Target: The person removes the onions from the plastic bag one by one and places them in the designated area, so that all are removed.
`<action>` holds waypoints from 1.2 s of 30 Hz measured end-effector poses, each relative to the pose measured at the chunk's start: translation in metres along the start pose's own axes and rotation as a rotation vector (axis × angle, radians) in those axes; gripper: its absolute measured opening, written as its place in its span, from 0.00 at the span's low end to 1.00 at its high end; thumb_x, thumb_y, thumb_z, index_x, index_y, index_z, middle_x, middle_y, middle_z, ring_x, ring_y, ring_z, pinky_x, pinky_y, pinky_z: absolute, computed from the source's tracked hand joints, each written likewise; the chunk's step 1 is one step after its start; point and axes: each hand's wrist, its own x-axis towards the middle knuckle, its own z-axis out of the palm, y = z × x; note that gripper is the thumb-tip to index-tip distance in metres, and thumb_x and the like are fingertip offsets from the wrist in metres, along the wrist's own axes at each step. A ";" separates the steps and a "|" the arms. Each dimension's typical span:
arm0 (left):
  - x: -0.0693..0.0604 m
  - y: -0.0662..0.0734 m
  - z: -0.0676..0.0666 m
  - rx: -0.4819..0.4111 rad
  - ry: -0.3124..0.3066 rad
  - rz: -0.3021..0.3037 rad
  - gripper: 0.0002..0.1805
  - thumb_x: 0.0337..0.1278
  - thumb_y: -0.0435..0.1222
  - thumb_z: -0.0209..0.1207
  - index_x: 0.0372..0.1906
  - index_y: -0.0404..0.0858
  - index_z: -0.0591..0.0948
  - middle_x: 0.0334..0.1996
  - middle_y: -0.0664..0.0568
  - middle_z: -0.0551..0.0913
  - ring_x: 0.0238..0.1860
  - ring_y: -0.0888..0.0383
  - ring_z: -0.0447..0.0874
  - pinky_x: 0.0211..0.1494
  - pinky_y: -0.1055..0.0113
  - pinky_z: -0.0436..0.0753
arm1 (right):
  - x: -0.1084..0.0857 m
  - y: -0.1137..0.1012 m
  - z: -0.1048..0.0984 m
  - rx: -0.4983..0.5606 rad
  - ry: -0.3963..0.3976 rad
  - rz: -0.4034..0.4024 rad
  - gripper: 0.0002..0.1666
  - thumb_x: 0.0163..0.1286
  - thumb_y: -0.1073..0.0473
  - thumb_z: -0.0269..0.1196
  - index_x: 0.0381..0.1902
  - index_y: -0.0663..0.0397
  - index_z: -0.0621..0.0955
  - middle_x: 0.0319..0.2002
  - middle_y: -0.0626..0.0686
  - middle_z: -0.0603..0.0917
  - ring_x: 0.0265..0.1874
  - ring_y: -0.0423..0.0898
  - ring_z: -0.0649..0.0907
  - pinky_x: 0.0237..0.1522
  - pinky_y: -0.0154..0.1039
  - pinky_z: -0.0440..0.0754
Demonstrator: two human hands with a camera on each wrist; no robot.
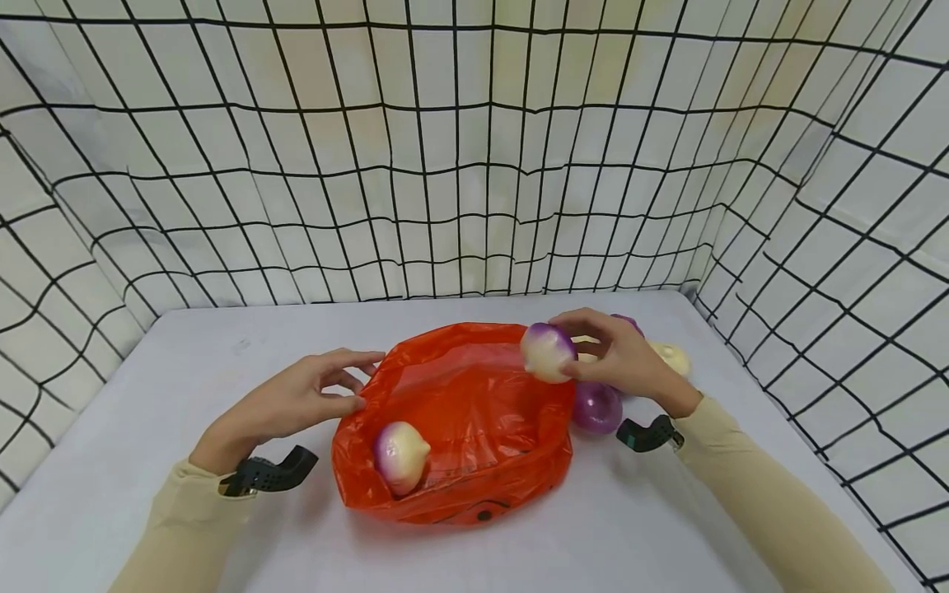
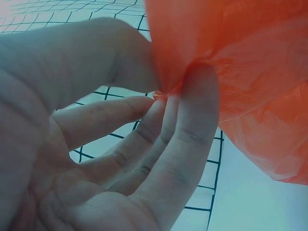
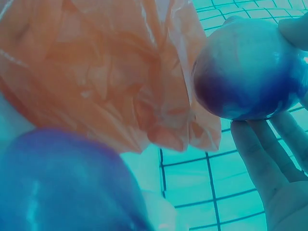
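A red plastic bag (image 1: pixel 474 412) lies with its mouth spread wide on the white table. My left hand (image 1: pixel 304 395) pinches the bag's left rim between thumb and fingers, and the left wrist view shows the film (image 2: pixel 250 62) bunched there. Inside the bag, near its left wall, rests a purple-and-white turnip (image 1: pixel 401 458). Above the bag's right rim, my right hand (image 1: pixel 611 354) grips another purple-and-white turnip (image 1: pixel 547 352) with thumb and fingertips. The right wrist view shows this held turnip (image 3: pixel 250 72) beside the bag's outer side.
To the right of the bag sits a round, shiny purple vegetable (image 1: pixel 596 408). Behind the right hand lie a cream-coloured piece (image 1: pixel 670 358) and a partly hidden purple one (image 1: pixel 628 323). A black wire grid (image 1: pixel 460 165) over white cloth surrounds the back and sides of the table (image 1: pixel 245 346).
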 end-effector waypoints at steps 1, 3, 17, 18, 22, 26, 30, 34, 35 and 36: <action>0.000 0.000 0.000 0.000 0.001 -0.004 0.32 0.68 0.38 0.63 0.75 0.42 0.71 0.64 0.41 0.78 0.59 0.48 0.83 0.48 0.66 0.89 | -0.001 0.001 -0.001 -0.003 0.001 -0.002 0.35 0.62 0.61 0.75 0.67 0.48 0.77 0.65 0.53 0.81 0.65 0.55 0.82 0.64 0.52 0.84; 0.000 0.000 0.001 0.000 0.002 -0.013 0.32 0.68 0.39 0.63 0.75 0.43 0.72 0.64 0.42 0.79 0.59 0.48 0.83 0.48 0.66 0.89 | -0.003 0.004 -0.004 -0.007 0.006 -0.004 0.35 0.63 0.61 0.75 0.67 0.49 0.77 0.65 0.54 0.81 0.64 0.55 0.82 0.64 0.53 0.84; 0.000 0.000 0.001 0.029 0.005 -0.023 0.32 0.68 0.39 0.64 0.75 0.43 0.71 0.64 0.42 0.79 0.59 0.46 0.83 0.48 0.65 0.90 | -0.024 0.018 -0.021 0.024 0.075 0.010 0.32 0.64 0.66 0.72 0.66 0.57 0.77 0.62 0.52 0.81 0.57 0.36 0.83 0.59 0.28 0.83; 0.000 0.000 0.001 0.031 0.006 -0.029 0.32 0.68 0.39 0.64 0.75 0.44 0.72 0.64 0.42 0.79 0.59 0.46 0.83 0.48 0.65 0.90 | -0.026 0.019 -0.022 0.029 0.076 0.010 0.32 0.64 0.66 0.72 0.66 0.57 0.77 0.62 0.51 0.81 0.57 0.36 0.83 0.59 0.28 0.83; 0.000 -0.001 0.000 0.030 0.004 -0.026 0.32 0.68 0.39 0.64 0.75 0.43 0.71 0.64 0.42 0.78 0.59 0.46 0.83 0.49 0.64 0.90 | -0.033 0.023 -0.026 0.025 0.090 0.011 0.31 0.65 0.67 0.71 0.66 0.58 0.77 0.62 0.49 0.79 0.57 0.35 0.83 0.59 0.27 0.83; 0.001 0.000 0.000 0.025 0.002 -0.030 0.33 0.68 0.39 0.64 0.75 0.43 0.71 0.64 0.41 0.78 0.59 0.45 0.83 0.48 0.65 0.90 | -0.039 0.026 -0.029 0.008 0.116 0.032 0.31 0.66 0.67 0.70 0.66 0.58 0.77 0.61 0.46 0.78 0.56 0.33 0.83 0.58 0.26 0.83; 0.001 0.000 0.000 0.026 0.001 -0.035 0.33 0.67 0.39 0.64 0.75 0.43 0.71 0.64 0.41 0.78 0.60 0.45 0.83 0.48 0.65 0.90 | -0.044 0.030 -0.032 0.015 0.131 0.042 0.31 0.66 0.68 0.70 0.66 0.60 0.77 0.61 0.43 0.79 0.56 0.32 0.83 0.58 0.27 0.84; 0.001 0.000 0.000 0.024 0.002 -0.044 0.33 0.67 0.39 0.64 0.75 0.43 0.71 0.65 0.41 0.78 0.60 0.45 0.82 0.47 0.64 0.90 | -0.051 0.033 -0.036 0.014 0.140 0.048 0.30 0.66 0.67 0.71 0.66 0.60 0.76 0.60 0.39 0.79 0.57 0.30 0.82 0.58 0.26 0.83; 0.001 -0.001 0.001 0.024 0.002 -0.046 0.33 0.67 0.39 0.64 0.75 0.44 0.71 0.65 0.41 0.78 0.60 0.45 0.82 0.47 0.64 0.90 | -0.053 0.034 -0.037 0.009 0.143 0.051 0.30 0.66 0.66 0.70 0.65 0.60 0.76 0.60 0.38 0.79 0.57 0.30 0.82 0.58 0.25 0.83; 0.002 -0.001 0.001 0.025 0.002 -0.048 0.33 0.67 0.39 0.65 0.75 0.44 0.72 0.65 0.41 0.78 0.60 0.46 0.82 0.47 0.64 0.90 | -0.055 0.035 -0.038 0.003 0.148 0.053 0.30 0.66 0.66 0.70 0.65 0.60 0.76 0.59 0.37 0.80 0.56 0.29 0.82 0.57 0.24 0.83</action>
